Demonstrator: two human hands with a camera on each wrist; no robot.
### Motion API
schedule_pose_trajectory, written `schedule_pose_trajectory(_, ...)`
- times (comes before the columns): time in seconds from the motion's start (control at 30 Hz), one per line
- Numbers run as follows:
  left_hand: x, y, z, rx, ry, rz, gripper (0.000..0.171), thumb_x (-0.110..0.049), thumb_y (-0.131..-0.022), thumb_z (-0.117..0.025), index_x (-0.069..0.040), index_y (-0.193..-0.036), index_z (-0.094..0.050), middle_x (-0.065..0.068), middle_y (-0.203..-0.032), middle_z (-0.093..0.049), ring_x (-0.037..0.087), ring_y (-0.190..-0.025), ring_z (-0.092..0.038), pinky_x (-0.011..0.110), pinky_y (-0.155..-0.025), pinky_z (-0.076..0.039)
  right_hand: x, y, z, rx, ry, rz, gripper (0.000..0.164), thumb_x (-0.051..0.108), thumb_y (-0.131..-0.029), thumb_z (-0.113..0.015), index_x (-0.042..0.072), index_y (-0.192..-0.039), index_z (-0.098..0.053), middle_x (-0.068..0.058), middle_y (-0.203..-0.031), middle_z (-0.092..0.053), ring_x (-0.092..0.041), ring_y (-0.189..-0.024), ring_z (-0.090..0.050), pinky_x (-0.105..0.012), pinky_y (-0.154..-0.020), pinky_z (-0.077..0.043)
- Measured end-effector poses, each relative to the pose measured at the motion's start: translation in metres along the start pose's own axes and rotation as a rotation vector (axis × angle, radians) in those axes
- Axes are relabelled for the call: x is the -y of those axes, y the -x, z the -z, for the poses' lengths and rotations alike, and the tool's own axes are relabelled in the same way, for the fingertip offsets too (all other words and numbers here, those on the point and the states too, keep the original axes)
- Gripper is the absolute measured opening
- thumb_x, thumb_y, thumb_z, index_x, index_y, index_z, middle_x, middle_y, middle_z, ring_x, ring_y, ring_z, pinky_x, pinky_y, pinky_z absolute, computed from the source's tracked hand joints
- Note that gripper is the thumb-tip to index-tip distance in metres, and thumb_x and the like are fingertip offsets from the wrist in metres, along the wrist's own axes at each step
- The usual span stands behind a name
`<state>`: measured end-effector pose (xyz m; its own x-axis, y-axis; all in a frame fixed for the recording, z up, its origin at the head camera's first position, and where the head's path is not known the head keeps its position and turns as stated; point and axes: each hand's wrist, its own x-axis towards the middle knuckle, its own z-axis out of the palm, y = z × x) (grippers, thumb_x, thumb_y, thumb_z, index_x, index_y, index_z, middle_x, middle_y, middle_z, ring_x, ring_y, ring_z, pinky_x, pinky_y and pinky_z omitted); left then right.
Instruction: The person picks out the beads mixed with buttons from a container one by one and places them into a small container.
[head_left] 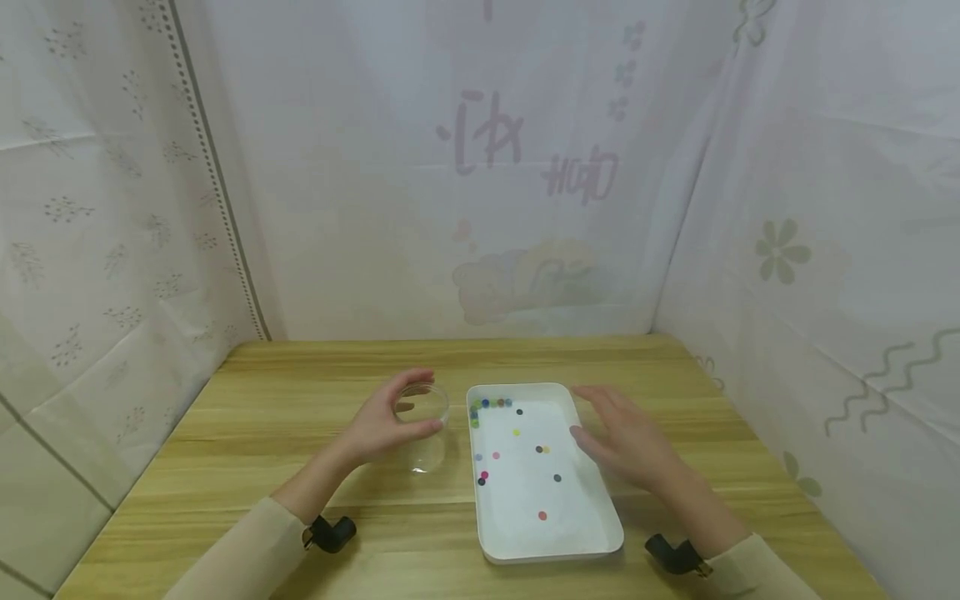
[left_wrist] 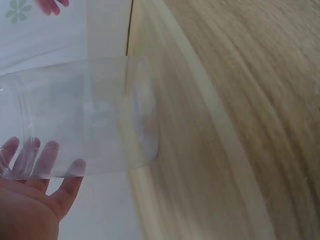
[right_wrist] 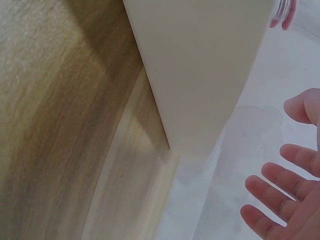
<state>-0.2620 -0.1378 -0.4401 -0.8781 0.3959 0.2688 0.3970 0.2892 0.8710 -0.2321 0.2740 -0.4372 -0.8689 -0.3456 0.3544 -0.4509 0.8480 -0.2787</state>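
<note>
A clear, see-through jar (head_left: pixel 426 454) stands upright left of the white tray, with its round mouth up. My left hand (head_left: pixel 382 425) grips it near the rim, thumb on the near side and fingers round the far side. In the left wrist view the fingers show through the wall of the jar (left_wrist: pixel 95 120), which looks empty. Small coloured balls, such as a red ball (head_left: pixel 542 516), lie scattered in the shallow white tray (head_left: pixel 517 533). Beside the tray's right edge is my right hand (head_left: pixel 630 437); its fingers (right_wrist: pixel 272 195) are spread and hold nothing.
Both things are on a wood-grain table (head_left: pixel 360 354). Patterned white curtains (head_left: pixel 360 208) enclose the back and both sides. Several balls line the tray's far left corner. A black wrist camera (head_left: pixel 333 534) sits on the left wrist, another (head_left: pixel 672 555) on the right.
</note>
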Motion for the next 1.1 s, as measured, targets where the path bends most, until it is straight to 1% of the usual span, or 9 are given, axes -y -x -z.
schedule_pose_trajectory(0.27,0.006,0.000,-0.005,-0.036,0.008,0.026,0.069,-0.022,-0.093,-0.088,-0.010,-0.153,-0.056,0.015,-0.153,-0.063,0.041,-0.143,-0.060,0.068,-0.118,-0.048,-0.002,0.001,-0.003,-0.010,-0.010,0.014,0.059,0.028,-0.103,-0.074,0.011,-0.156,-0.055,-0.016,-0.152,-0.063,-0.042,-0.139,-0.063,-0.066,-0.111,-0.054)
schedule_pose_trajectory(0.53,0.012,0.000,-0.014,-0.078,0.080,0.062,0.065,-0.018,-0.093,-0.087,-0.009,-0.150,-0.057,0.019,-0.150,-0.065,0.044,-0.143,-0.059,0.068,-0.119,-0.048,-0.002,0.001,-0.005,0.005,-0.015,-0.012,0.059,0.029,-0.104,-0.073,0.010,-0.157,-0.054,-0.016,-0.152,-0.063,-0.042,-0.140,-0.062,-0.067,-0.111,-0.054)
schedule_pose_trajectory(0.7,0.013,0.002,-0.018,-0.097,0.117,0.081,0.064,-0.018,-0.092,-0.086,-0.010,-0.149,-0.057,0.018,-0.149,-0.066,0.048,-0.144,-0.056,0.067,-0.120,-0.047,-0.001,0.002,-0.006,-0.006,-0.020,-0.015,0.058,0.029,-0.104,-0.074,0.010,-0.156,-0.055,-0.017,-0.151,-0.063,-0.042,-0.139,-0.063,-0.067,-0.110,-0.055)
schedule_pose_trajectory(0.8,0.013,0.002,-0.018,-0.099,0.128,0.087,0.064,-0.018,-0.092,-0.086,-0.011,-0.149,-0.057,0.018,-0.148,-0.066,0.048,-0.144,-0.057,0.068,-0.120,-0.046,-0.002,0.002,-0.007,-0.002,-0.031,-0.036,0.057,0.031,-0.105,-0.073,0.011,-0.156,-0.055,-0.016,-0.151,-0.064,-0.042,-0.137,-0.064,-0.066,-0.109,-0.056)
schedule_pose_trajectory(0.93,0.013,0.002,-0.018,-0.093,0.135,0.090,0.064,-0.018,-0.093,-0.085,-0.010,-0.150,-0.057,0.019,-0.149,-0.066,0.044,-0.144,-0.058,0.068,-0.120,-0.046,-0.005,0.001,-0.008,0.010,-0.091,-0.089,0.055,0.030,-0.107,-0.071,0.010,-0.156,-0.055,-0.016,-0.151,-0.064,-0.040,-0.133,-0.066,-0.065,-0.105,-0.058)
schedule_pose_trajectory(1.0,0.014,0.002,-0.018,-0.093,0.138,0.090,0.064,-0.018,-0.092,-0.085,-0.011,-0.149,-0.057,0.019,-0.148,-0.066,0.042,-0.143,-0.060,0.068,-0.120,-0.046,-0.005,-0.001,-0.007,0.010,-0.147,-0.112,0.054,0.029,-0.107,-0.071,0.010,-0.155,-0.056,-0.016,-0.150,-0.064,-0.039,-0.130,-0.068,-0.065,-0.103,-0.059)
schedule_pose_trajectory(1.1,0.015,0.002,-0.018,-0.093,0.132,0.088,0.064,-0.018,-0.092,-0.085,-0.011,-0.149,-0.057,0.018,-0.147,-0.067,0.040,-0.142,-0.061,0.068,-0.120,-0.047,-0.007,-0.004,-0.006,0.014,-0.244,-0.141,0.050,0.030,-0.109,-0.070,0.011,-0.154,-0.058,-0.015,-0.149,-0.066,-0.037,-0.128,-0.069,-0.062,-0.104,-0.060)
